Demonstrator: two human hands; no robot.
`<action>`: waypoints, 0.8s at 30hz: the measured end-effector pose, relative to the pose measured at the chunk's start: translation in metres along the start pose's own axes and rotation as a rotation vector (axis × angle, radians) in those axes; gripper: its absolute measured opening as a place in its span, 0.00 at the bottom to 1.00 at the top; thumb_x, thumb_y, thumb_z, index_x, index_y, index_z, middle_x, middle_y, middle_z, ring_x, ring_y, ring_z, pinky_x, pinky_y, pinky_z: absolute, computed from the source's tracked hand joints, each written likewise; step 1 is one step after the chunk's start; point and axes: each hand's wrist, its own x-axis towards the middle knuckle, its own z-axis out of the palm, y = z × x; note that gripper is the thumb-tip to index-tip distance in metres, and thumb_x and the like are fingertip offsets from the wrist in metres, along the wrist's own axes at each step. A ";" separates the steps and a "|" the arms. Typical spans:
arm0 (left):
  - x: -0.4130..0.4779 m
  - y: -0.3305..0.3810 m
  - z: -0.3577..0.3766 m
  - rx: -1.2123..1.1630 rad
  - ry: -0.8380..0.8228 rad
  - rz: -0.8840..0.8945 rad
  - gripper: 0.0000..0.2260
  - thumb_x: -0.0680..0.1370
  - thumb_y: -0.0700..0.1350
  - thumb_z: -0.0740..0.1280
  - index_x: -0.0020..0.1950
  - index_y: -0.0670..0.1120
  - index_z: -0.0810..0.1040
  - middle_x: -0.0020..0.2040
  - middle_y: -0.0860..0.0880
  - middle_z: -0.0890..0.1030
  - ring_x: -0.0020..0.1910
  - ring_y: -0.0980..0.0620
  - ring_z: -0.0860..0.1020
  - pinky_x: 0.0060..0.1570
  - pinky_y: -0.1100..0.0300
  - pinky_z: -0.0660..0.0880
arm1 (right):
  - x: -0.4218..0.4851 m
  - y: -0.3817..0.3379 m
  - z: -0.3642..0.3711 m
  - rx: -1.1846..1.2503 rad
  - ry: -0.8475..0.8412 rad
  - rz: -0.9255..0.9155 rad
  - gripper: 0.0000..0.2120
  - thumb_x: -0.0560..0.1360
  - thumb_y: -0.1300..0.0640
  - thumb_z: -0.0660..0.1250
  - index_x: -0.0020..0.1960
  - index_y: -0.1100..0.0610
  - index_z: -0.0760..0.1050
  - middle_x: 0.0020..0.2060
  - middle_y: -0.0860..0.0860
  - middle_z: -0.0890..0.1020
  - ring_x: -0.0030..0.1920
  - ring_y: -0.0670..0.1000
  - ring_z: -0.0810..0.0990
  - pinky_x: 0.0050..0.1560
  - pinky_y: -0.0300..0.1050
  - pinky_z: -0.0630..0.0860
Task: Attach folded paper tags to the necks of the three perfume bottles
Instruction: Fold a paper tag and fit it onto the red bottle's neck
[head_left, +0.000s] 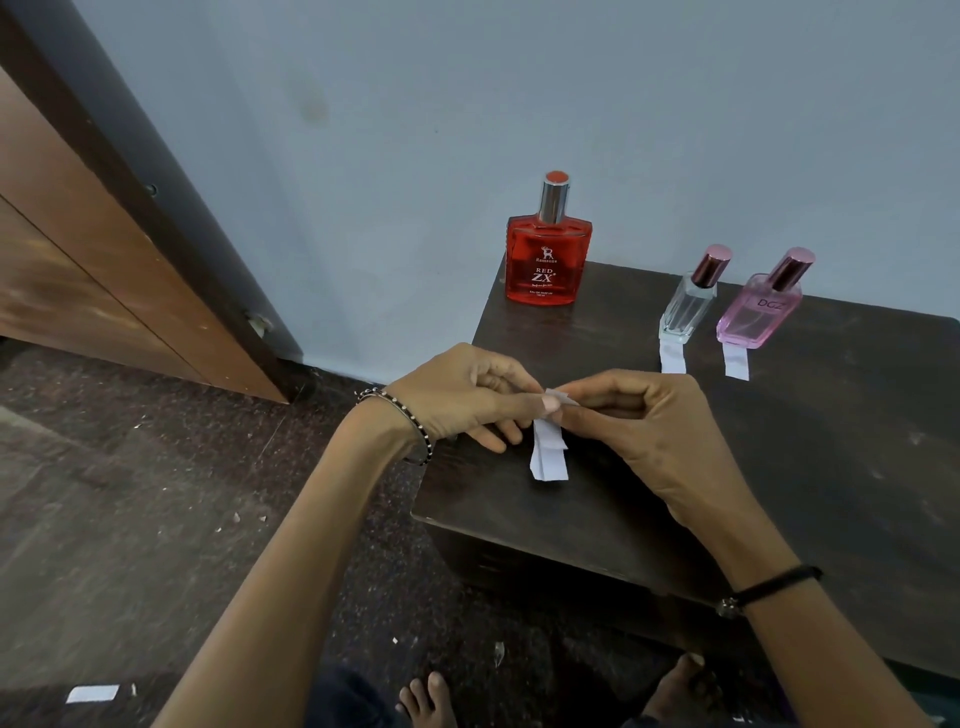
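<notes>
You are holding a white paper tag (549, 449), a narrow strip folded lengthwise so that creased layers are showing along it, nearer to you than the flat red glass perfume bottle with a silver cap (548, 260) and almost in line with it. Your left hand (457, 400) is pinching the tag's upper end between thumb and fingers, and your right hand (649, 431) is pinching the same end from the other side, its fingers curled. The red bottle is standing upright at the far left corner of a dark wooden table (779, 441). To the right of it, the slim clear glass bottle (685, 306) and the pink glass bottle (758, 312) are standing side by side, each with a white paper strip (672, 358) lying at its foot. Behind the red bottle a pale blue wall (467, 104) is rising; to its left are a brown wooden door (78, 249) and a speckled dark floor (156, 519). The tag's long axis is running away from the red bottle toward you, its free end pointing at the table's near edge; you cannot tell whether that end is touching the wood.
</notes>
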 end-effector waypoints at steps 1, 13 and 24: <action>0.001 0.000 0.001 0.018 0.019 0.012 0.12 0.74 0.52 0.76 0.51 0.45 0.86 0.36 0.53 0.86 0.35 0.57 0.85 0.35 0.63 0.81 | 0.000 0.000 0.000 -0.013 0.005 0.001 0.08 0.71 0.56 0.80 0.50 0.53 0.87 0.45 0.48 0.90 0.48 0.47 0.89 0.52 0.40 0.84; 0.004 0.003 0.000 -0.004 0.089 0.095 0.02 0.76 0.49 0.75 0.46 0.52 0.87 0.38 0.52 0.86 0.31 0.58 0.82 0.32 0.62 0.81 | 0.001 0.001 0.003 -0.102 0.059 0.012 0.11 0.69 0.56 0.82 0.45 0.48 0.81 0.41 0.48 0.90 0.45 0.47 0.89 0.54 0.53 0.84; 0.005 0.001 0.002 -0.018 0.152 0.066 0.03 0.77 0.48 0.74 0.46 0.50 0.86 0.38 0.53 0.86 0.34 0.59 0.83 0.33 0.63 0.80 | -0.002 -0.001 -0.002 -0.159 -0.028 -0.027 0.13 0.76 0.40 0.71 0.45 0.48 0.86 0.47 0.42 0.88 0.50 0.42 0.87 0.54 0.39 0.81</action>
